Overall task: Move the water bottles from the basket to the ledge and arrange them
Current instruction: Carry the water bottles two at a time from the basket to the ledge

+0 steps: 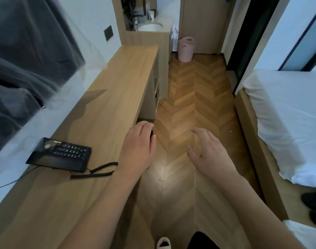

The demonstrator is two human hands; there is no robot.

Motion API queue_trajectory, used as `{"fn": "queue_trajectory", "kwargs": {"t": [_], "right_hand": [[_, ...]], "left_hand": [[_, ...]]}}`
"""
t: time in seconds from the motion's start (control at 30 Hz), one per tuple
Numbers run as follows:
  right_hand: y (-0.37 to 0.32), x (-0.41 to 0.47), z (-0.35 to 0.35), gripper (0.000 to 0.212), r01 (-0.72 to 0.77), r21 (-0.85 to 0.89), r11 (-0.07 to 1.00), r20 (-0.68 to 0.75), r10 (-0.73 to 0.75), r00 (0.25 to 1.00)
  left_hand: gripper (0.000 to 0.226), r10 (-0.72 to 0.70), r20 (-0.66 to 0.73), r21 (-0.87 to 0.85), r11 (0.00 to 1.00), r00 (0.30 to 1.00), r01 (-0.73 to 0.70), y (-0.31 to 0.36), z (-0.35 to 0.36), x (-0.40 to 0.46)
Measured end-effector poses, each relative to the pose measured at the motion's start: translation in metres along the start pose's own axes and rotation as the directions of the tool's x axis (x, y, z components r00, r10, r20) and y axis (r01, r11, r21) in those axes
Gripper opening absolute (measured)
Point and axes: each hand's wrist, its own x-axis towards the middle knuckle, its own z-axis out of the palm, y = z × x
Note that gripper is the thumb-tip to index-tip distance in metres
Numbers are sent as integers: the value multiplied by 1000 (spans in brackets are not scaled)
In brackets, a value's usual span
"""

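Observation:
No water bottle shows in this view. A pink basket (pixel 186 49) stands on the floor at the far end of the room, by the door; its inside is hidden from here. The long wooden ledge (pixel 116 83) runs along the window on the left. My left hand (pixel 138 147) hovers palm down at the ledge's near edge, fingers curled over a small dark shape that I cannot identify. My right hand (pixel 208 151) hangs over the floor with fingers spread and nothing in it.
A black desk phone (pixel 63 154) with a coiled cord (pixel 99 170) lies on the ledge near my left wrist. A white bed (pixel 288 114) fills the right side. The herringbone floor (pixel 189 90) runs between them to a sink counter (pixel 150 27).

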Motion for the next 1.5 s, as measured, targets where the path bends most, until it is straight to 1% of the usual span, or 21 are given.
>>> {"fn": "queue_trajectory", "kwargs": {"t": [0.17, 0.33, 0.57, 0.73, 0.9, 1.03, 1.17, 1.33, 1.5], "right_hand": [[31, 78, 0, 52, -26, -11, 1000, -4, 26, 1000], [78, 176, -4, 52, -20, -28, 999, -31, 19, 999], [143, 320, -37, 53, -10, 0, 1000, -47, 10, 999], [179, 404, -56, 54, -15, 0, 1000, -48, 15, 999], [211, 487, -56, 54, -36, 17, 999, -45, 37, 998], [233, 565, -46, 54, -54, 30, 998, -57, 56, 997], [248, 659, -39, 54, -47, 10, 999, -56, 47, 997], [263, 773, -50, 55, -86, 20, 996, -54, 87, 995], [286, 863, -56, 56, -120, 17, 993, -67, 121, 990]], "left_hand": [[30, 21, 24, -12, 1000, 1000, -20, -7, 42, 74], [31, 47, 5, 15, 999, 999, -48, -4, 99, 166], [30, 88, -3, 44, 995, 996, -88, 18, 161, 329], [31, 69, 20, 20, 997, 997, -70, 24, 197, 412], [32, 41, 35, -12, 999, 999, -41, 11, 237, 492], [31, 55, 27, -1, 998, 998, -55, -10, 277, 563], [32, 53, 27, -6, 999, 998, -53, -38, 316, 647], [30, 62, 12, -47, 997, 998, -61, -56, 348, 759], [32, 55, 45, -70, 996, 997, -52, -67, 385, 851]]}}
